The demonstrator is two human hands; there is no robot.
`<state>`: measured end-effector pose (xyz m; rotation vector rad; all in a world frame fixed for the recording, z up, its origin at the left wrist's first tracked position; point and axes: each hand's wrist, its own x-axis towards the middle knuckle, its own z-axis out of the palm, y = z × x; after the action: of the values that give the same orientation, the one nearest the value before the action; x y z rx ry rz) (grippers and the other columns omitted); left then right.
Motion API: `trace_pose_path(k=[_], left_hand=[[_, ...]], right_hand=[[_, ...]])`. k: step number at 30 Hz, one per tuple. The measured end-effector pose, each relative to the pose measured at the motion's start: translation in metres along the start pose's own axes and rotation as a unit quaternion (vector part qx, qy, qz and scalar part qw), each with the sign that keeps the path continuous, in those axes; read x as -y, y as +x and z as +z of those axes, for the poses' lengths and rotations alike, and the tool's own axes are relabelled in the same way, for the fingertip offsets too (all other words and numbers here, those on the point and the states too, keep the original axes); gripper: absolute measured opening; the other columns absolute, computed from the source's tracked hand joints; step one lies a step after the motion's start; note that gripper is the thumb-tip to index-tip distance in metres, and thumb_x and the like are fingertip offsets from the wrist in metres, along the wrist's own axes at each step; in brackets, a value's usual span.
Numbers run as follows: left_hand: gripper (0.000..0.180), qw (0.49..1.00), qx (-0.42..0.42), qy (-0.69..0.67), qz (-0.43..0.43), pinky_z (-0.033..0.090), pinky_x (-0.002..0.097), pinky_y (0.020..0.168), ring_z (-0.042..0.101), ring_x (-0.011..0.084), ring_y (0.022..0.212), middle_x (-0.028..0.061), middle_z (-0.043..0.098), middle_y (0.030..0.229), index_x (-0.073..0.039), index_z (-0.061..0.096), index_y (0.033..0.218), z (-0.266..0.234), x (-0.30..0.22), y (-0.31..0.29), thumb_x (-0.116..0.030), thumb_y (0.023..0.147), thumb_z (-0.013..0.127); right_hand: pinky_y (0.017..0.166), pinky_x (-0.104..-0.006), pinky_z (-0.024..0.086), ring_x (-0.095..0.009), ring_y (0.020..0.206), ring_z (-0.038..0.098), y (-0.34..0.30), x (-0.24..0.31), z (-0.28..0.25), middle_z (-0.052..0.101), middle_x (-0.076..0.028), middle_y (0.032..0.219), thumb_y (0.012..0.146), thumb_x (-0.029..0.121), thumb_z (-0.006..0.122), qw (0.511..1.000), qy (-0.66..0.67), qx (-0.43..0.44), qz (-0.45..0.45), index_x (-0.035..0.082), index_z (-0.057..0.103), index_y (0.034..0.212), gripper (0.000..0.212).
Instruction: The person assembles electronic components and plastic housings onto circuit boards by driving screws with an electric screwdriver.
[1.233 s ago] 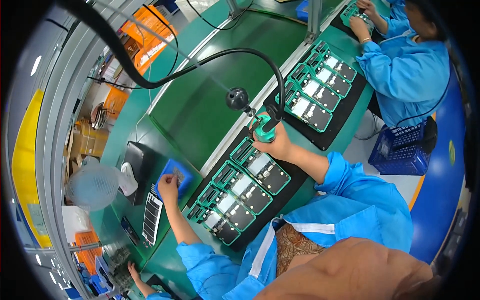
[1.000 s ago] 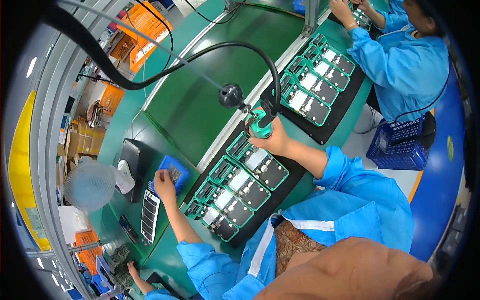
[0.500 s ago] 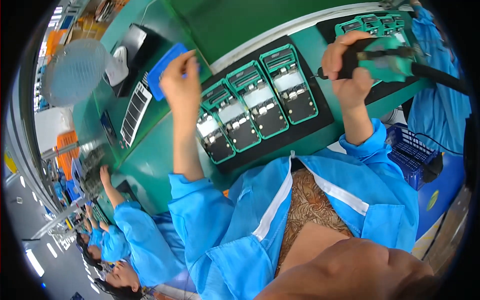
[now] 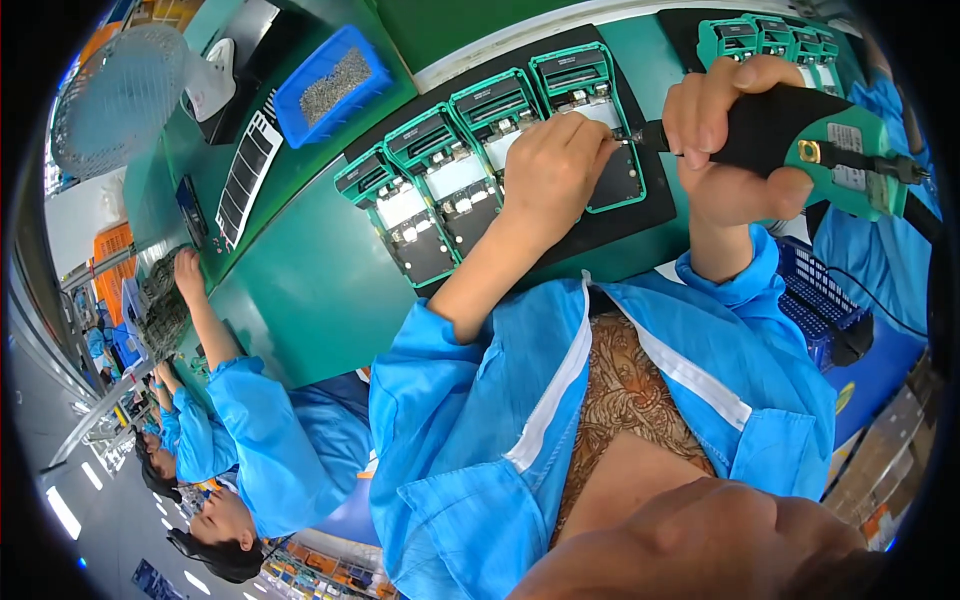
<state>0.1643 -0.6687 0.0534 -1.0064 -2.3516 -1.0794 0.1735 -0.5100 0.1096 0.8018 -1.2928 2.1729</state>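
Note:
My right hand grips a black-and-green power screwdriver, held sideways with its bit pointing left. At the bit's tip, my left hand has thumb and forefinger pinched together; whatever is between them is too small to make out. Below both hands, several green-framed device housings with white and black inner parts lie in a row on a black mat. The left hand partly covers the two housings on the right.
A blue bin of small grey metal pieces stands left of the mat. Beside it are a black-and-white card strip and a clear fan-like disc. More green housings lie at far right. Co-workers in blue sit at left; a blue basket is at right.
My left hand has moved right, from over the blue bin to the screwdriver's tip, uncovering the bin. The screwdriver stays in my right hand, now turned slightly. The view has shifted a little.

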Motion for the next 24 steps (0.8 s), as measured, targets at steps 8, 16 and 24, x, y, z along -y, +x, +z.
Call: trace_pose_path(k=[8,16,24], left_hand=[[0.017,1.0,-0.011,-0.012,-0.007,0.047,0.0354,0.058,0.059,0.0251,0.066,0.0076,0.056,0.071,-0.004,0.059,0.078,-0.002,-0.008,0.0,-0.007,0.07,0.073],[0.016,1.0,-0.013,-0.009,0.001,0.047,0.0356,0.057,0.058,0.0257,0.065,0.008,0.056,0.071,-0.004,0.059,0.078,0.001,-0.001,0.0,-0.006,0.07,0.073],[0.016,1.0,-0.02,-0.018,0.005,0.047,0.035,0.056,0.059,0.027,0.064,0.0082,0.058,0.071,-0.005,0.061,0.079,0.0,0.0,-0.001,-0.007,0.07,0.074]], right_hand=[[0.046,-0.0227,0.037,-0.008,0.049,0.043,-0.002,-0.006,0.002,0.047,0.0,0.068,0.072,0.072,0.064,1.0,0.002,0.019,-0.006,0.003,0.045,0.114,0.083],[0.045,-0.0227,0.036,-0.008,0.048,0.041,-0.002,-0.009,0.01,0.045,-0.001,0.066,0.073,0.072,0.063,0.998,-0.048,0.009,-0.028,0.003,0.045,0.114,0.083],[0.046,-0.0231,0.036,-0.008,0.049,0.042,-0.001,-0.01,0.006,0.046,-0.001,0.068,0.072,0.073,0.064,1.0,-0.003,0.017,-0.005,0.003,0.044,0.114,0.084]])
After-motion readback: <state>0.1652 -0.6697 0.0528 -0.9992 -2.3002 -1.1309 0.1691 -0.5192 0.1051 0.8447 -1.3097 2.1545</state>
